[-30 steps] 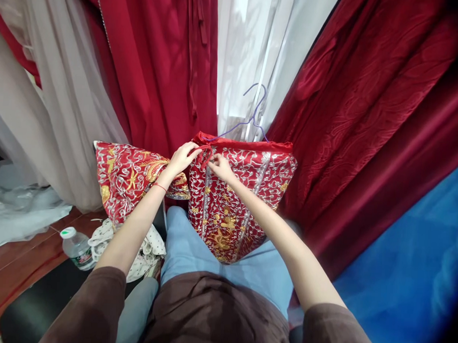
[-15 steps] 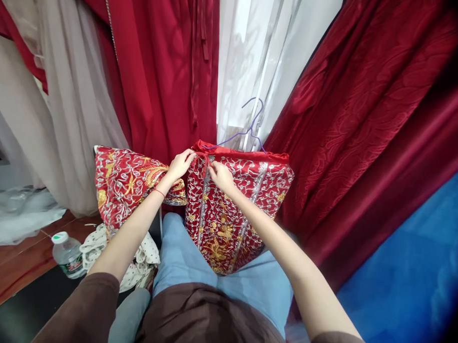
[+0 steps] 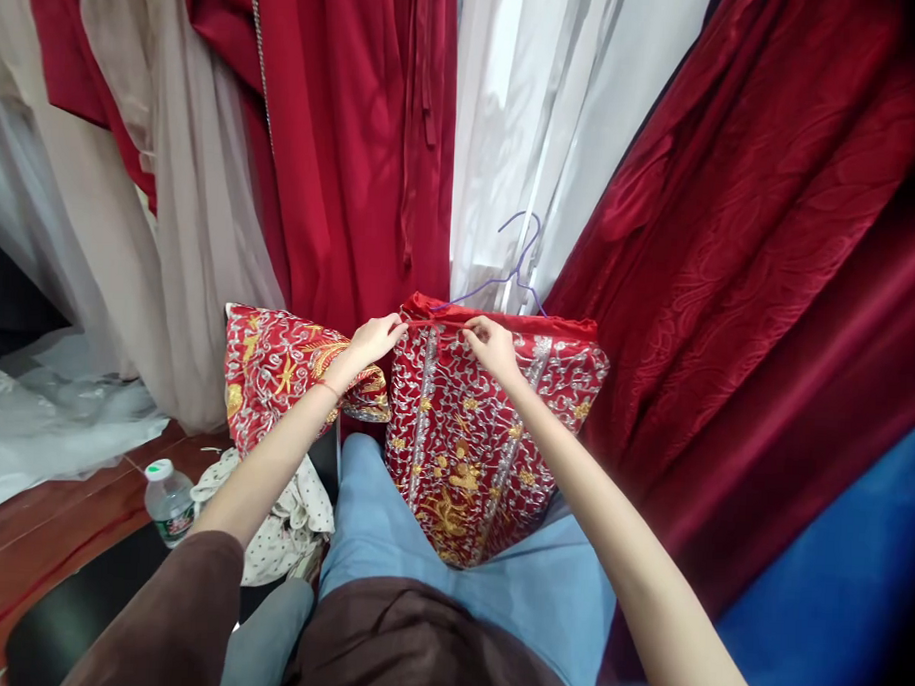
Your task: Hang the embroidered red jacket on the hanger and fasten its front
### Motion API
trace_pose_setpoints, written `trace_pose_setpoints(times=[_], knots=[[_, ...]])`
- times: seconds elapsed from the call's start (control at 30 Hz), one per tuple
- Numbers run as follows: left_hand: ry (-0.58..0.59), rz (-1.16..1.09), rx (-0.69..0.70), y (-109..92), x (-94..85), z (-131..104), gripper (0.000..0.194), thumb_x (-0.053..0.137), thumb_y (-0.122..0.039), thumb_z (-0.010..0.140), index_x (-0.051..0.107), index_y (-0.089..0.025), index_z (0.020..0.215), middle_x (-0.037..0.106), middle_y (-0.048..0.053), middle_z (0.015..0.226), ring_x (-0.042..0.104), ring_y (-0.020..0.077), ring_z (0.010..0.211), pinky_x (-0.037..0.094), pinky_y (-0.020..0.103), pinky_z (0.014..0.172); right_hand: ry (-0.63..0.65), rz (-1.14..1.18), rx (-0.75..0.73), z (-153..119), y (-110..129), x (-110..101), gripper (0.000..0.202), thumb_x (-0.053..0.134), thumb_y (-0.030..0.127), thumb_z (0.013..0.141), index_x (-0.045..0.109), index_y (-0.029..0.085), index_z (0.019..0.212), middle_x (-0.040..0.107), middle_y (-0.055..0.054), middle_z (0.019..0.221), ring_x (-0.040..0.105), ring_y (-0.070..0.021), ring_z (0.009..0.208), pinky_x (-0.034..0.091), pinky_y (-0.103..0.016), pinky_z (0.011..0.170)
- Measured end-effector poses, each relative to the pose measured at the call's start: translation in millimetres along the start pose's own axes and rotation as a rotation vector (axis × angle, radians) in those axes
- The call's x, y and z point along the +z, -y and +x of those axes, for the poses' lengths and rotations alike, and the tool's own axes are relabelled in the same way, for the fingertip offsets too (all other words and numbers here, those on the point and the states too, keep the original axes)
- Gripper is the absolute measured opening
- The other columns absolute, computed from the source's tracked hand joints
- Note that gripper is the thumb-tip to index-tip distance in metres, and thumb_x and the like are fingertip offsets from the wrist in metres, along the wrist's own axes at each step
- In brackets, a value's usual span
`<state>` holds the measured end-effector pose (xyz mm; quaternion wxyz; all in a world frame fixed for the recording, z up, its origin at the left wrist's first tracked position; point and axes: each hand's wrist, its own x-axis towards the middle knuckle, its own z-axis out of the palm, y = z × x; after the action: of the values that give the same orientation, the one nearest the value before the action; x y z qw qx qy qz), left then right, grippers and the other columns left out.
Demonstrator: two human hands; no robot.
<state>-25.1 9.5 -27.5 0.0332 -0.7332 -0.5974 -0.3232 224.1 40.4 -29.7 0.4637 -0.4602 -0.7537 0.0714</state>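
Observation:
A red skirt [image 3: 461,433] with silver and gold embroidery hangs between my knees, its plain red waistband along the top. A thin purple hanger [image 3: 518,275] rises from that waistband. My left hand [image 3: 379,338] pinches one end of a narrow red cord [image 3: 437,325] at the skirt's upper left corner. Further right, my right hand [image 3: 491,344] pinches the same cord, which is stretched between both hands across the waistband. A matching embroidered red garment [image 3: 277,362] lies at the left, partly behind my left forearm.
Red drapes [image 3: 351,159] and a white curtain [image 3: 495,134] hang ahead, with dark red cloth [image 3: 731,243] on the right. A plastic bottle [image 3: 170,503] and a dotted white cloth [image 3: 290,522] sit on a black surface [image 3: 81,590] at lower left.
My right hand has moved right, away from my left hand, and the cord that was looped between them is now straight. The whole view has shifted slightly.

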Motion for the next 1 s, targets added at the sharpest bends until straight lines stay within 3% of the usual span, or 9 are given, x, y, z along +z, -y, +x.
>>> trace_pose_setpoints(times=[0.07,0.13,0.27,0.33,0.43,0.57,0.77,0.9,1.0], knots=[[-0.096,0.142,0.078,8,-12.3,-28,0.035,0.053,-0.049,0.094,0.062,-0.018,0.107,0.069,0.017,0.114,0.063,0.0337,0.109,0.046,0.045,0.096,-0.041,0.059,-0.061,-11,0,0,0.035,0.059,0.031,0.087,0.062,0.019,0.12,0.066,-0.008,0.107,0.06,-0.0161,0.07,0.053,-0.034,0.076],[-0.222,0.226,0.088,19,-20.7,-66,0.059,0.064,-0.053,0.087,0.055,-0.013,0.129,0.056,0.023,0.138,0.049,0.0392,0.132,0.038,0.052,0.11,-0.092,0.052,-0.094,-25,6,3,0.037,0.056,0.031,0.088,0.059,0.018,0.123,0.063,-0.012,0.113,0.059,-0.0167,0.071,0.053,-0.036,0.077],[-0.325,0.204,-0.22,42,-18.4,-129,0.102,0.067,-0.063,0.08,0.028,-0.003,0.153,0.027,0.034,0.159,0.024,0.0469,0.15,0.026,0.063,0.118,-0.014,0.0,-0.17,-50,44,36,0.032,0.048,0.029,0.092,0.06,0.018,0.12,0.06,-0.014,0.119,0.062,-0.0211,0.085,0.053,-0.036,0.079],[-0.334,0.19,-0.293,48,-11.1,-139,0.096,0.062,-0.058,0.085,0.026,0.0,0.153,0.026,0.034,0.16,0.019,0.046,0.152,0.023,0.064,0.119,0.057,-0.023,-0.285,-57,71,63,0.039,0.047,0.03,0.094,0.057,0.018,0.13,0.058,-0.015,0.127,0.062,-0.0238,0.1,0.052,-0.036,0.085],[-0.369,0.15,-0.22,51,-5.1,-136,0.061,0.045,-0.034,0.096,0.04,-0.006,0.15,0.039,0.025,0.157,0.03,0.0351,0.151,0.028,0.054,0.122,0.125,-0.131,-0.487,-64,110,103,0.048,0.046,0.03,0.097,0.051,0.022,0.144,0.051,-0.017,0.143,0.05,-0.0296,0.127,0.044,-0.043,0.101],[-0.397,0.093,-0.144,46,-14.9,-135,0.05,0.037,-0.02,0.094,0.057,-0.015,0.14,0.056,0.016,0.146,0.049,0.0296,0.14,0.037,0.05,0.119,0.195,-0.24,-0.512,-66,135,126,0.054,0.048,0.03,0.096,0.047,0.025,0.15,0.04,-0.016,0.157,0.036,-0.0351,0.14,0.036,-0.051,0.105],[-0.336,0.037,0.089,4,-32.8,-153,0.042,0.048,-0.022,0.093,0.064,-0.023,0.132,0.065,0.008,0.137,0.058,0.0267,0.13,0.043,0.046,0.116,0.112,-0.155,-0.458,-96,129,82,0.044,0.05,0.022,0.094,0.06,0.026,0.136,0.049,-0.008,0.153,0.045,-0.0275,0.135,0.037,-0.043,0.107],[-0.237,-0.016,0.309,-35,-36.7,-161,0.045,0.055,-0.027,0.094,0.057,-0.023,0.139,0.065,0.008,0.137,0.058,0.0267,0.13,0.04,0.05,0.116,-0.155,-0.096,-0.289,-142,113,49,0.032,0.051,0.018,0.091,0.067,0.023,0.118,0.068,-0.009,0.127,0.059,-0.0258,0.113,0.043,-0.04,0.097],[-0.071,-0.049,0.463,-58,-38.7,-168,0.07,0.063,-0.042,0.092,0.038,-0.018,0.152,0.052,0.013,0.151,0.045,0.0276,0.142,0.034,0.049,0.12,-0.345,-0.019,-0.155,-168,93,35,0.021,0.053,0.019,0.089,0.067,0.02,0.104,0.071,-0.008,0.102,0.063,-0.0231,0.093,0.047,-0.036,0.085]])
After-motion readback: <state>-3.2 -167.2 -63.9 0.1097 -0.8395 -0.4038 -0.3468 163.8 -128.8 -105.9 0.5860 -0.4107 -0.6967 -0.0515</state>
